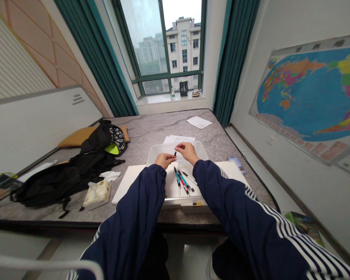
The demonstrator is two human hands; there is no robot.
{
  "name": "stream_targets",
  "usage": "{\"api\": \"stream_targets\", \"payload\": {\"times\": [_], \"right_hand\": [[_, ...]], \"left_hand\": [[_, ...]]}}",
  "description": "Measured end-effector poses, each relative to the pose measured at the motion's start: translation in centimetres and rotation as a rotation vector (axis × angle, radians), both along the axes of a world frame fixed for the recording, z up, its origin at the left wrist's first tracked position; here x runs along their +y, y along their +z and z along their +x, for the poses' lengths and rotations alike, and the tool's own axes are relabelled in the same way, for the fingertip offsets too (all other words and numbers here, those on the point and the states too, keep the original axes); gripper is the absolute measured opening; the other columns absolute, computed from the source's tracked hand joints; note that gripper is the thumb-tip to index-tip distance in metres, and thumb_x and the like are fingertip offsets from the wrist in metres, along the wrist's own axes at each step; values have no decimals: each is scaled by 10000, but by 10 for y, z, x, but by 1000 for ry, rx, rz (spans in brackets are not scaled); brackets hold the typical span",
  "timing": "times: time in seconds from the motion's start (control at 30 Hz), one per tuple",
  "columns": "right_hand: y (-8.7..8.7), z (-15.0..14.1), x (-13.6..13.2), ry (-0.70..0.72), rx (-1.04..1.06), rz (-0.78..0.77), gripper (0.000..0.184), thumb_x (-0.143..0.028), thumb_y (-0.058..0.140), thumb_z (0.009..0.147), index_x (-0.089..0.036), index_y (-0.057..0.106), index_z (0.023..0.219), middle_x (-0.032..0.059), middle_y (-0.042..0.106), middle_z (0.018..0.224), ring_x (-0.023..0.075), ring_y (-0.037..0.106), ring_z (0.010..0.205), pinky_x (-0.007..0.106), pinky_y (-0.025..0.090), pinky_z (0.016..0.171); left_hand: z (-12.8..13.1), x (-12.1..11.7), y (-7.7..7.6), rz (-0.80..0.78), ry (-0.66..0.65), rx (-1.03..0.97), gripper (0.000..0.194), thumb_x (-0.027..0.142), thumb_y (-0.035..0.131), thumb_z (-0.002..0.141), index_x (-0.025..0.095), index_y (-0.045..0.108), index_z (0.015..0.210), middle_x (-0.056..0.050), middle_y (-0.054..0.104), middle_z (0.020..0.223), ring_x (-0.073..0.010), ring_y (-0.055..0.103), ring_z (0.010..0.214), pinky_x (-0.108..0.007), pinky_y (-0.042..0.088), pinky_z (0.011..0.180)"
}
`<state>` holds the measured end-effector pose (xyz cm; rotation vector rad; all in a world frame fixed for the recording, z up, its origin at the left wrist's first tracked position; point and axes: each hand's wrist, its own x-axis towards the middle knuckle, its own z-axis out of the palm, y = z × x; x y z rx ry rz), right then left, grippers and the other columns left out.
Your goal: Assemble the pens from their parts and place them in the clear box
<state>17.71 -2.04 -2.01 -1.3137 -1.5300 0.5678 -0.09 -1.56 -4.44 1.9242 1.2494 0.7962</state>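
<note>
Over a translucent plastic bin [154,151], my two hands meet at a small black piece [175,154], possibly a pen part; its exact kind is too small to make out. My left hand [165,160] is closed, its fingertips pinching the lower side of the piece. From the right, my right hand [188,152] is closed too, thumb and fingertips together at the piece's upper end. Just below the hands lie several pens [183,182] in teal, red, black and white on a white surface. A ruler [181,198] lies along the near side.
The mattress [140,132] bears everything. To the left are a black backpack [55,181], a patterned cap [117,139] and a tissue pack [98,192]. A white box [194,207] sits at the near edge. Paper sheets [198,122] lie farther back.
</note>
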Motion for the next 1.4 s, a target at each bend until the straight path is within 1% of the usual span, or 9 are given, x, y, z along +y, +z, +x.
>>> {"api": "stream_targets", "payload": {"times": [0.33,0.53,0.7,0.83,0.97,1.07,1.2,1.3,1.4], "right_hand": [[2,-1,0,23,-9,6,143,-317,668,817,-186,725,814,27,742,823,156,664,773,260,487,762],[3,7,1,-218,8,-87,204,-282,516,900,-167,683,919,40,723,787,156,661,748,273,506,768],[-7,2,-4,136,-58,-128,454,-107,531,841,-230,589,1274,-2,723,836,95,629,561,223,530,652],[-10,-3,-2,214,-107,-114,354,-108,558,849,-209,685,1164,35,737,947,107,657,606,241,551,678],[-10,2,1,106,-173,-63,211,-152,636,823,-198,748,995,45,748,902,153,694,728,282,542,797],[-10,11,2,-86,-203,-62,137,-176,680,797,-180,755,911,68,744,846,174,702,779,294,511,864],[-9,17,3,-250,-2,-188,137,-232,620,856,-151,730,842,84,726,785,150,683,655,256,531,709],[-3,9,2,-106,232,-305,215,-287,570,898,-129,709,852,86,716,800,108,624,552,201,495,527],[3,-1,-2,93,353,-321,223,-290,557,907,-121,701,884,75,700,821,77,583,556,157,455,474]], "left_hand": [[2,-1,3,-15,6,-40,358,404,708,699,154,791,942,-78,756,844,-173,651,714,-268,525,646],[4,-3,7,-55,69,-123,374,409,743,675,147,787,938,-82,748,838,-176,650,735,-276,547,648],[4,-4,12,-116,98,-240,422,444,774,642,143,781,939,-68,730,797,-165,646,730,-290,565,666],[5,-3,11,-140,85,-289,446,468,790,614,142,780,918,-72,733,825,-171,657,760,-288,564,665],[7,-5,10,-180,57,-261,443,455,805,606,144,779,920,-75,741,831,-170,661,765,-280,553,666],[8,-6,9,-208,25,-235,433,436,812,603,140,778,918,-83,747,833,-167,659,757,-273,542,657],[7,-6,7,-208,24,-233,419,423,802,612,129,778,909,-95,750,836,-167,658,738,-268,532,635],[6,-6,7,-199,22,-200,412,414,798,619,128,781,916,-92,750,817,-162,653,716,-263,523,618],[5,-7,7,-193,18,-171,407,409,798,622,133,784,920,-85,750,804,-161,650,706,-261,519,617]]}}
